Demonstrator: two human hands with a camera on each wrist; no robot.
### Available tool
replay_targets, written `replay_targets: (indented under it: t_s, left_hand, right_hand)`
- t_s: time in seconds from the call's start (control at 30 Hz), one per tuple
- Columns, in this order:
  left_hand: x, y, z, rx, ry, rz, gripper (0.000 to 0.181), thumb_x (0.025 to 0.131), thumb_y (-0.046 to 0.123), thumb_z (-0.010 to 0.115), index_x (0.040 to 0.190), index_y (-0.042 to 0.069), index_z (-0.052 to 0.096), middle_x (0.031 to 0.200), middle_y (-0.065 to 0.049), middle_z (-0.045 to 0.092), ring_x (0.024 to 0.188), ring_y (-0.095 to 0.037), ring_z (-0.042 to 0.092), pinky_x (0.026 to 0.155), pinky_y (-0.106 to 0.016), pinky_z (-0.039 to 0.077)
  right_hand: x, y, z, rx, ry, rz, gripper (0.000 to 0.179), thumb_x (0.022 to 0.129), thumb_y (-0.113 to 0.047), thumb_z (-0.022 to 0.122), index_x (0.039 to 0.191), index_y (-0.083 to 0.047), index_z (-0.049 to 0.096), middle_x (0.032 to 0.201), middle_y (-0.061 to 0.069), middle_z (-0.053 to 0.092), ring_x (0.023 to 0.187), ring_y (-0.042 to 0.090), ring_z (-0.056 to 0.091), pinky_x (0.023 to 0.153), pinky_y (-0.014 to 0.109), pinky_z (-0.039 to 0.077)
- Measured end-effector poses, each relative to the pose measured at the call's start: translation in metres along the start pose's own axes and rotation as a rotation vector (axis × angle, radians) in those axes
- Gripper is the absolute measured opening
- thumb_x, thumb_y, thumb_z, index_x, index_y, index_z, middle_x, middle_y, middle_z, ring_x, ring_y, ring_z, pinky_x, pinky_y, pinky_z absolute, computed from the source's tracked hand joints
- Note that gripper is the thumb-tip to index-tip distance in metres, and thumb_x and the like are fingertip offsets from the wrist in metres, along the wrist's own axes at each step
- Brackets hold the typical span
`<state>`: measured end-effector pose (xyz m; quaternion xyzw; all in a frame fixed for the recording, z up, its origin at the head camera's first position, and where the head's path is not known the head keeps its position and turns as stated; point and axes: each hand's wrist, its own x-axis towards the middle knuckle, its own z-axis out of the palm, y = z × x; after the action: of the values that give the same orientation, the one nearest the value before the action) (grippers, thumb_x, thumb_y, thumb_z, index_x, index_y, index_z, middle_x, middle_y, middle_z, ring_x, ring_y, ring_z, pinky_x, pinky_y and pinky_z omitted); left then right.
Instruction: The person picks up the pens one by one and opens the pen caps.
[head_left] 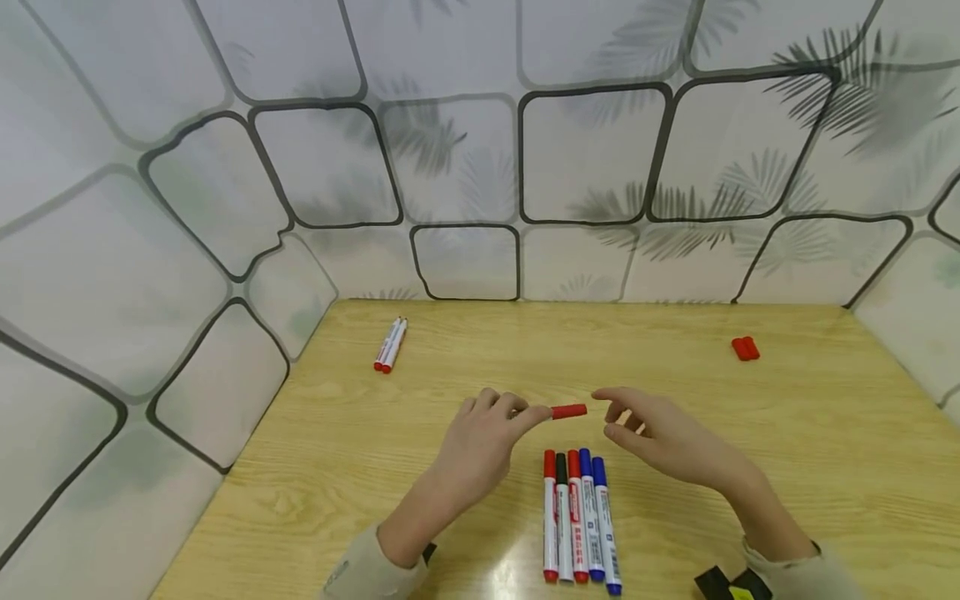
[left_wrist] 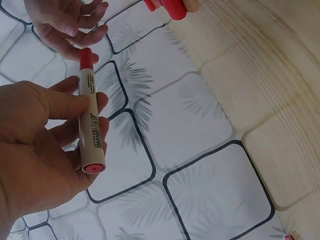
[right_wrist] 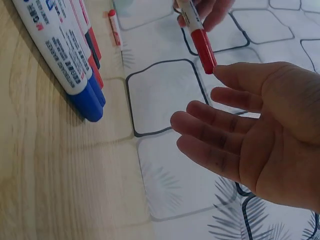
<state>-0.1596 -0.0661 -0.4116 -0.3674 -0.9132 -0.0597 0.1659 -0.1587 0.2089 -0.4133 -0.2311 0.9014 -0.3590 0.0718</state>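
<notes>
A white marker (left_wrist: 89,115) with a red cap (head_left: 568,411) is pinched between the thumb and fingers of my left hand (head_left: 480,442). The cap points toward my right hand (head_left: 667,433), which is held with its fingers apart and loosely bent, nothing in it. In the right wrist view, the right thumb tip is right by the cap's end. Below both hands, several capped markers (head_left: 576,517) lie side by side in a row: red, black, red, then blue ones. The left hand covers most of the held marker's body in the head view.
Two white markers (head_left: 391,344) with red ends lie together at the back left of the wooden table (head_left: 300,467). Two small red caps (head_left: 746,348) lie side by side at the back right. A patterned wall (head_left: 465,167) rises behind the table and along its sides.
</notes>
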Motion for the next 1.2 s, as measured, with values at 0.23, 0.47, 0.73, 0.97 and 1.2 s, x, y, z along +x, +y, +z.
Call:
replay_targets:
  t_s: [0.23, 0.47, 0.73, 0.97, 1.2]
  left_hand:
    - [0.004, 0.002, -0.001, 0.031, 0.008, 0.072, 0.053, 0.088, 0.003, 0.074, 0.129, 0.035, 0.063, 0.115, 0.004, 0.067, 0.101, -0.019, 0.058, 0.089, -0.037, 0.05]
    - [0.006, 0.003, -0.003, 0.081, 0.061, 0.121, 0.049, 0.086, 0.003, 0.076, 0.124, 0.031, 0.065, 0.114, 0.006, 0.067, 0.099, -0.017, 0.057, 0.085, -0.033, 0.049]
    - [0.003, 0.005, 0.003, 0.05, 0.047, 0.158, 0.043, 0.087, 0.002, 0.074, 0.121, 0.027, 0.065, 0.113, 0.006, 0.067, 0.101, -0.015, 0.057, 0.087, -0.03, 0.05]
    - [0.0, 0.007, 0.004, 0.085, 0.125, 0.153, 0.035, 0.088, 0.007, 0.075, 0.116, 0.027, 0.065, 0.109, 0.003, 0.066, 0.1, -0.017, 0.059, 0.087, -0.032, 0.052]
    - [-0.004, 0.008, 0.006, 0.146, 0.194, 0.176, 0.027, 0.09, 0.013, 0.074, 0.111, 0.026, 0.064, 0.109, 0.002, 0.066, 0.101, -0.018, 0.06, 0.088, -0.033, 0.053]
  right_hand:
    - [0.006, -0.016, 0.017, 0.022, -0.025, -0.072, 0.056, 0.103, -0.032, 0.056, 0.152, -0.015, 0.038, 0.134, 0.008, 0.056, 0.097, 0.016, 0.062, 0.076, 0.029, 0.055]
    - [0.012, -0.025, 0.026, -0.019, -0.038, -0.084, 0.045, 0.107, -0.03, 0.045, 0.146, -0.006, 0.046, 0.135, 0.009, 0.058, 0.116, 0.024, 0.059, 0.094, 0.047, 0.051]
    - [0.008, -0.023, 0.033, -0.008, -0.089, -0.058, 0.029, 0.108, -0.031, 0.041, 0.114, -0.008, 0.058, 0.078, -0.004, 0.053, 0.065, 0.005, 0.049, 0.058, 0.025, 0.043]
    - [0.006, -0.025, 0.037, 0.003, -0.101, -0.032, 0.037, 0.109, -0.036, 0.033, 0.121, -0.007, 0.053, 0.081, -0.001, 0.053, 0.067, 0.005, 0.049, 0.06, 0.026, 0.043]
    - [0.005, -0.03, 0.042, 0.048, -0.112, -0.039, 0.03, 0.108, -0.037, 0.041, 0.115, -0.009, 0.05, 0.078, -0.005, 0.051, 0.065, 0.004, 0.048, 0.057, 0.025, 0.042]
